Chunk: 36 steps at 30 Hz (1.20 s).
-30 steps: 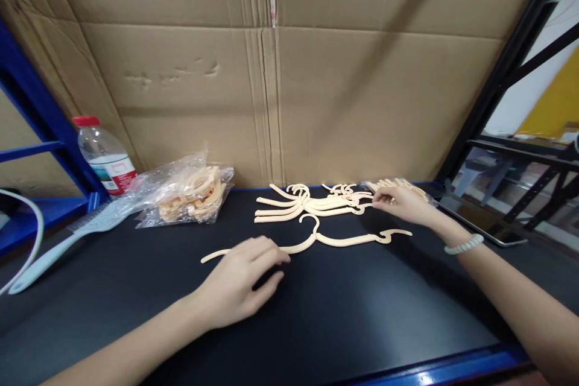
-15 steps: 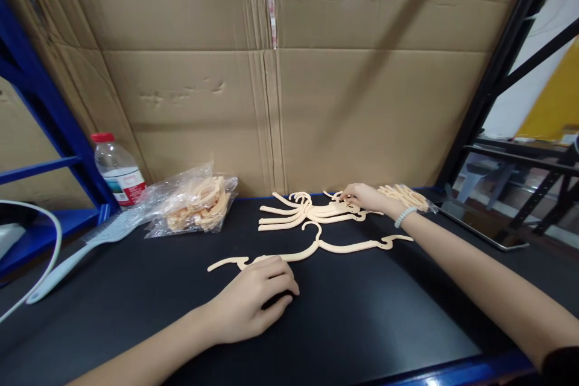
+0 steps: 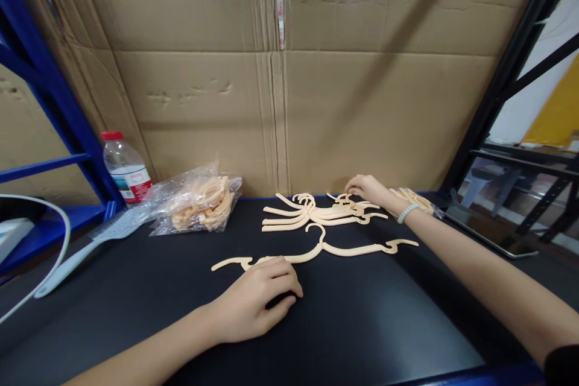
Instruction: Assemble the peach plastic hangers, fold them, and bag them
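A cream hanger (image 3: 350, 250) lies unfolded on the black tabletop (image 3: 362, 313), its hook pointing to the back. My left hand (image 3: 260, 295) rests over its left arm, fingers curved and apart, with nothing visibly gripped. Behind it lies a pile of several cream hangers (image 3: 289, 217), fanned out at their left ends. At the right end of that pile is my right hand (image 3: 364, 188), its fingers bent down at the rear hangers; the fingertips are partly hidden, and whether they grip a hanger does not show.
On the left are a plastic bag of cream parts (image 3: 203, 202), a pale blue brush (image 3: 113, 229) and a red-capped bottle (image 3: 129, 172). Another bag (image 3: 414, 199) and a tablet (image 3: 488, 232) lie at the right. Cardboard (image 3: 203, 90) stands along the back.
The view has shifted slightly. My right hand has lifted a little off the right end of the hanger pile, uncovering more of it. My left hand stays in place on the front hanger.
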Motion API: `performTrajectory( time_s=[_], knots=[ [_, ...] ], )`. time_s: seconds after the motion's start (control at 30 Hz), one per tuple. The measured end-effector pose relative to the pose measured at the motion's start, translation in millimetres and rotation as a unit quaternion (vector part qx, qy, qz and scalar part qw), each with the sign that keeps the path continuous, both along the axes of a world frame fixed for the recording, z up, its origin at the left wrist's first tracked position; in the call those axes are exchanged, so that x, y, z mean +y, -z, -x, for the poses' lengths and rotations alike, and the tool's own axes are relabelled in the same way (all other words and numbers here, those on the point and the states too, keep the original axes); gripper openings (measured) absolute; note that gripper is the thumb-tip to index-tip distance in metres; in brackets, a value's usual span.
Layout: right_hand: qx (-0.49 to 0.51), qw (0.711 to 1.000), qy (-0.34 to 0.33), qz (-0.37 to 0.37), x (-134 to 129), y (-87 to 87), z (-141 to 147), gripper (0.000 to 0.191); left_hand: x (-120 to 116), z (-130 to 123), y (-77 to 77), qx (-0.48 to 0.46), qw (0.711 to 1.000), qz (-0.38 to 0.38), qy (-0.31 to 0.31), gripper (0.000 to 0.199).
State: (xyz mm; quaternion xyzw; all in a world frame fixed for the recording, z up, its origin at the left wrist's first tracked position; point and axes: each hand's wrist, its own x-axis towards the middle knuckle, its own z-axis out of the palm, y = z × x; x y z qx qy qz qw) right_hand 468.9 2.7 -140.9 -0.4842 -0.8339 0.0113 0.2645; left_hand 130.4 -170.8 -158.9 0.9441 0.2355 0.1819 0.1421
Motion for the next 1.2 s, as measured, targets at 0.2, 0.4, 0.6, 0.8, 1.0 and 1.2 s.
performTrajectory(
  time_s=[0.2,0.4,0.6,0.8,1.0,1.2],
  knots=[
    [0.174,0.984,0.031,-0.030,-15.3,-31.6,4.2,0.026,-0.9,-1.0,0.5,-0.054,0.996,0.064,-0.025,0.018],
    [0.430,0.890,-0.128,0.076,-80.5,-34.7,70.7,0.024,-2.9,-9.1,5.6,-0.211,0.918,0.322,-0.092,0.024],
    [0.350,0.904,-0.239,0.050,-151.1,-5.7,128.0,0.005,-9.5,-17.4,6.5,-0.403,0.754,0.506,-0.118,0.034],
    [0.242,0.936,-0.254,0.020,-152.4,3.0,131.5,0.008,-7.9,-15.6,5.9,-0.427,0.752,0.470,-0.175,0.023],
    [0.038,0.994,-0.091,-0.055,-86.3,4.8,81.2,0.012,-2.7,-11.1,2.7,-0.461,0.743,0.427,-0.232,0.024],
    [-0.030,0.997,-0.063,0.013,-67.9,27.1,59.6,0.009,7.0,0.5,-4.5,-0.520,0.711,0.408,-0.238,0.023]
  ],
)
